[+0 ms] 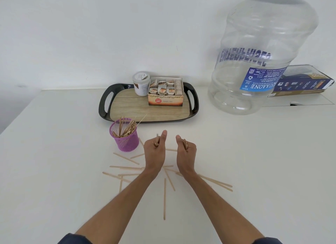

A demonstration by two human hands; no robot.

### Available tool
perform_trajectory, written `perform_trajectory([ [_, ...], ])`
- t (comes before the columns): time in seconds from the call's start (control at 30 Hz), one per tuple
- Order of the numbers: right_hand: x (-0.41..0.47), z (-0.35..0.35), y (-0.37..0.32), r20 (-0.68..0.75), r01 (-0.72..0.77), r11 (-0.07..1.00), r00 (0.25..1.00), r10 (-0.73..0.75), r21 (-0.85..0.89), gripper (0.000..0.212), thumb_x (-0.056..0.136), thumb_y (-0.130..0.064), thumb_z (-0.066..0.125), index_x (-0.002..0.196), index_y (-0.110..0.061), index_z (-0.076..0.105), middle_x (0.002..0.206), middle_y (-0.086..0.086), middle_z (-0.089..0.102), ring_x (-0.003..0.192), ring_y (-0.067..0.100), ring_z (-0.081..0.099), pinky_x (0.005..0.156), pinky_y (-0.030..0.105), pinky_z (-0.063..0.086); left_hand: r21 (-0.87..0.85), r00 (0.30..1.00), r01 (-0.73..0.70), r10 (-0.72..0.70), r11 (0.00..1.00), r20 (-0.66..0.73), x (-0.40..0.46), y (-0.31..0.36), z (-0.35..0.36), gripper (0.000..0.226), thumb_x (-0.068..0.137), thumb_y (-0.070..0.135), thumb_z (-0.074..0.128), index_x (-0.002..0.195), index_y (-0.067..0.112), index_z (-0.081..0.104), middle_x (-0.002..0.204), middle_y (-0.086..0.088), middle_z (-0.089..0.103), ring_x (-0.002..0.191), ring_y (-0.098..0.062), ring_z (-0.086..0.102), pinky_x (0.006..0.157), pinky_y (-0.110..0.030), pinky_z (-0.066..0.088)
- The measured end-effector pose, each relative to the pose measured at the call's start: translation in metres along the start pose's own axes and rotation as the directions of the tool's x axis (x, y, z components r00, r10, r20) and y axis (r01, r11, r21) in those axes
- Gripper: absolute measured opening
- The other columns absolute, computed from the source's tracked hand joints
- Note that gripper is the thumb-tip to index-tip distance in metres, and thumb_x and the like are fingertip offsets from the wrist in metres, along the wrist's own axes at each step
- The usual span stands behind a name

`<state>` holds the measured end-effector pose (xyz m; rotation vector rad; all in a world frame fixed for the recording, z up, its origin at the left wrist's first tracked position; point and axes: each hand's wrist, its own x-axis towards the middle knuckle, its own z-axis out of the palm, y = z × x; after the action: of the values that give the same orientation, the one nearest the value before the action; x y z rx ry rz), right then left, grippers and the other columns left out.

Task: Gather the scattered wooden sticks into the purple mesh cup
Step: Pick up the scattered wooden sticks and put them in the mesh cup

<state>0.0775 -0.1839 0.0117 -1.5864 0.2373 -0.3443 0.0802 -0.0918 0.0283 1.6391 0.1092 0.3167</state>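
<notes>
Gripping small bundles of flat wooden sticks (164, 198), both fists are hovering side by side over the white tabletop (54, 162), thumbs pointing up. The left hand (154, 149) is curling its fingers tight round a few stick ends, and the right hand (186, 150) is doing the same. More thin, pale sticks are lying fanned out flat beneath and around the wrists. The purple mesh cup (124, 136), a round wire-lattice pot, is standing upright just left of the left hand, already bristling with sticks. Behind it a glossy black tray (105, 102) with a woodgrain floor is carrying a tea box (165, 94) and a lidded jar (141, 83). A clear ribbed water bottle (258, 53) is crowding the far right edge; the near edge is lying open.
</notes>
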Motion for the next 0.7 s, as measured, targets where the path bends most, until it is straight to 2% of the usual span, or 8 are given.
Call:
perform_trajectory([
  [0.1, 0.002, -0.001, -0.003, -0.009, 0.033, 0.999, 0.999, -0.033, 0.002, 0.057, 0.100, -0.016, 0.055, 0.056, -0.015, 0.019, 0.052, 0.004, 0.017, 0.052, 0.018, 0.017, 0.051, 0.032, 0.019, -0.026, 1.000, 0.001, -0.001, 1.000, 0.013, 0.007, 0.001, -0.001, 0.061, 0.096, 0.032, 0.059, 0.051, 0.009, 0.025, 0.047, -0.004, 0.021, 0.046, -0.016, 0.018, 0.045, -0.027, 0.019],
  [0.2, 0.001, -0.001, 0.000, 0.009, 0.057, 0.998, 0.998, -0.057, 0.010, 0.058, 0.095, -0.019, 0.060, 0.056, -0.006, 0.020, 0.053, 0.019, 0.019, 0.053, 0.031, 0.019, 0.052, 0.037, 0.023, 0.014, 1.000, 0.017, -0.017, 1.000, -0.004, 0.003, -0.007, -0.002, 0.061, 0.094, 0.025, 0.064, 0.051, 0.007, 0.024, 0.048, -0.005, 0.021, 0.047, -0.014, 0.018, 0.049, -0.017, 0.031],
  [0.27, -0.002, 0.000, 0.002, 0.014, 0.045, 0.999, 0.999, -0.045, 0.003, 0.060, 0.094, -0.014, 0.064, 0.053, -0.010, 0.020, 0.050, 0.010, 0.018, 0.051, 0.025, 0.018, 0.052, 0.033, 0.023, 0.046, 1.000, 0.027, -0.027, 0.999, -0.006, 0.000, -0.014, -0.002, 0.061, 0.093, 0.023, 0.065, 0.051, 0.012, 0.022, 0.048, -0.001, 0.019, 0.048, -0.013, 0.016, 0.050, -0.015, 0.030],
  [0.3, -0.002, 0.000, 0.002, 0.013, 0.038, 0.999, 0.999, -0.038, 0.001, 0.061, 0.094, -0.012, 0.064, 0.053, -0.014, 0.020, 0.048, 0.001, 0.017, 0.050, 0.017, 0.017, 0.051, 0.030, 0.023, 0.053, 0.999, 0.035, -0.035, 0.998, 0.001, -0.001, -0.016, -0.002, 0.060, 0.094, 0.023, 0.064, 0.051, 0.015, 0.022, 0.047, 0.001, 0.019, 0.048, -0.013, 0.016, 0.048, -0.018, 0.026],
  [0.37, -0.002, 0.002, 0.000, 0.020, 0.036, 0.999, 0.999, -0.036, 0.001, 0.060, 0.097, -0.013, 0.061, 0.053, -0.019, 0.020, 0.048, -0.007, 0.016, 0.050, 0.012, 0.015, 0.050, 0.027, 0.020, 0.036, 0.998, 0.059, -0.060, 0.998, 0.020, -0.001, -0.015, -0.003, 0.059, 0.096, 0.028, 0.059, 0.050, 0.014, 0.025, 0.047, -0.002, 0.021, 0.047, -0.016, 0.018, 0.047, -0.027, 0.021],
  [0.5, 0.003, 0.002, -0.007, 0.022, 0.063, 0.998, 0.998, -0.063, 0.000, 0.058, 0.100, -0.018, 0.056, 0.054, -0.018, 0.021, 0.050, -0.002, 0.018, 0.051, 0.015, 0.017, 0.051, 0.030, 0.019, 0.021, 0.998, 0.028, -0.029, 0.999, 0.061, 0.003, -0.004, -0.003, 0.060, 0.099, 0.032, 0.054, 0.049, 0.010, 0.028, 0.045, -0.004, 0.023, 0.044, -0.016, 0.019, 0.045, -0.026, 0.020],
  [0.6, 0.004, 0.003, -0.007, 0.049, 0.092, 0.996, 0.995, -0.091, -0.014, 0.057, 0.097, -0.015, 0.060, 0.053, -0.015, 0.024, 0.049, 0.002, 0.021, 0.050, 0.016, 0.020, 0.050, 0.030, 0.022, 0.034, 0.996, 0.009, -0.012, 0.999, 0.089, 0.001, -0.005, -0.002, 0.061, 0.098, 0.030, 0.055, 0.050, 0.005, 0.027, 0.048, -0.008, 0.024, 0.046, -0.018, 0.020, 0.046, -0.026, 0.021],
  [0.7, 0.002, 0.004, -0.003, 0.072, 0.059, 0.998, 0.996, -0.057, -0.028, 0.060, 0.095, -0.012, 0.063, 0.051, -0.019, 0.023, 0.046, -0.007, 0.020, 0.048, 0.011, 0.019, 0.050, 0.027, 0.024, 0.025, 0.994, 0.046, -0.048, 0.999, 0.097, -0.003, -0.011, 0.000, 0.059, 0.098, 0.029, 0.056, 0.049, 0.012, 0.028, 0.047, -0.004, 0.023, 0.046, -0.015, 0.020, 0.046, -0.024, 0.022],
])
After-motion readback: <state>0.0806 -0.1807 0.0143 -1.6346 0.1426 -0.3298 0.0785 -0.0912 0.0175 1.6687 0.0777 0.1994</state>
